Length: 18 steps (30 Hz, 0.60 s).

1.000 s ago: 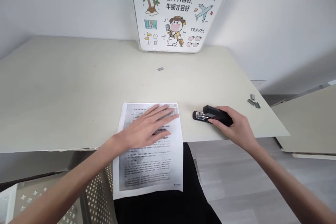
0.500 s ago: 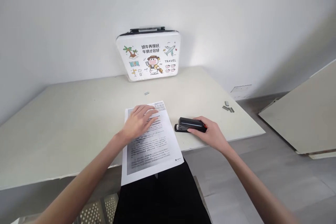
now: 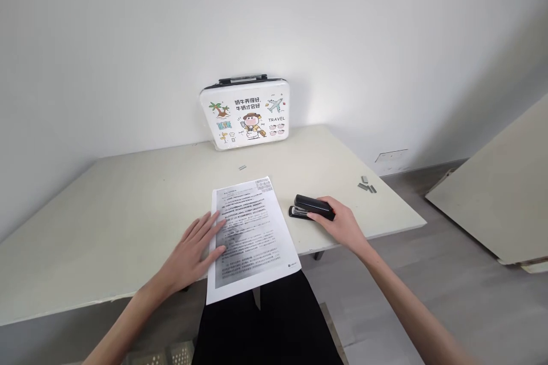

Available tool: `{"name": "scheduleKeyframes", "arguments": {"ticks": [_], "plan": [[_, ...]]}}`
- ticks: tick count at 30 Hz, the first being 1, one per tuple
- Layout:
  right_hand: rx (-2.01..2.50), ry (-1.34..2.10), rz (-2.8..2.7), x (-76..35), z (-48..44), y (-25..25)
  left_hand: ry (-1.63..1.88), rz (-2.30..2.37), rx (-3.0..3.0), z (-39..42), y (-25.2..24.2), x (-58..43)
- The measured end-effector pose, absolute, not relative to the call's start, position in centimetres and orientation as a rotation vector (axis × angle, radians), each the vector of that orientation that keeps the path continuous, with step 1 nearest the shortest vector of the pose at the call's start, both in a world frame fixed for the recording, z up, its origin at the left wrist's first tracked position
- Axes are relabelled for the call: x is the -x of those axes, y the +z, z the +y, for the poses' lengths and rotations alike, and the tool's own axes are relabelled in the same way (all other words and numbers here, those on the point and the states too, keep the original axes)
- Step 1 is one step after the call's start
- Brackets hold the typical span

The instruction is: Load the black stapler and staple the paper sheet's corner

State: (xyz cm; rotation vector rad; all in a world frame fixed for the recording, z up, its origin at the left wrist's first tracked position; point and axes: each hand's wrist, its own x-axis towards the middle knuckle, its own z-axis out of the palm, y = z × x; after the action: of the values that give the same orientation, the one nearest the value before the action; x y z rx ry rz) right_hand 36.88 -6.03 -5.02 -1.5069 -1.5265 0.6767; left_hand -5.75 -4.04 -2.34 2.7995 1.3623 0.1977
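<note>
A printed sheet of paper [image 3: 257, 234] lies on the table, its near end reaching past the front edge above my lap. My left hand [image 3: 190, 254] rests with fingers spread at the sheet's left edge, fingertips on the print. To the right of the paper, my right hand [image 3: 340, 222] is wrapped round the back of a black stapler [image 3: 310, 205]. The stapler's front end points left toward the sheet, and its jaws are apart. Whether more sheets lie under the top one, I cannot tell.
A white cartoon-printed case [image 3: 248, 117] stands against the wall at the back of the table [image 3: 128, 211]. Several staple strips [image 3: 367, 187] lie near the right edge, and a small strip [image 3: 242, 167] lies beyond the paper. A pale panel [image 3: 500, 199] leans at right.
My left hand has slid down and left, from the upper part of the sheet to its left edge. The stapler's jaws now look wider apart. The view has shifted slightly.
</note>
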Motion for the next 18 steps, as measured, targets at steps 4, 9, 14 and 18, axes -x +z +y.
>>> {"name": "scheduleKeyframes", "arguments": {"ticks": [4,9,14,18], "plan": [[1.502,0.670,-1.498,-36.7,-6.1,-5.2,0.196,1.390,-2.798,-2.4,-2.9,4.8],[1.521,0.622,-1.335,-36.8,-6.2,-5.4,0.199,1.398,-2.770,-1.1,-3.4,3.4],[1.551,0.486,-1.143,-36.7,-6.4,-5.6,0.199,1.348,-2.743,-0.4,-3.5,-0.7],[1.504,0.333,-1.245,-36.3,-6.6,-5.6,0.195,1.308,-2.708,1.3,-3.7,-5.4]]}}
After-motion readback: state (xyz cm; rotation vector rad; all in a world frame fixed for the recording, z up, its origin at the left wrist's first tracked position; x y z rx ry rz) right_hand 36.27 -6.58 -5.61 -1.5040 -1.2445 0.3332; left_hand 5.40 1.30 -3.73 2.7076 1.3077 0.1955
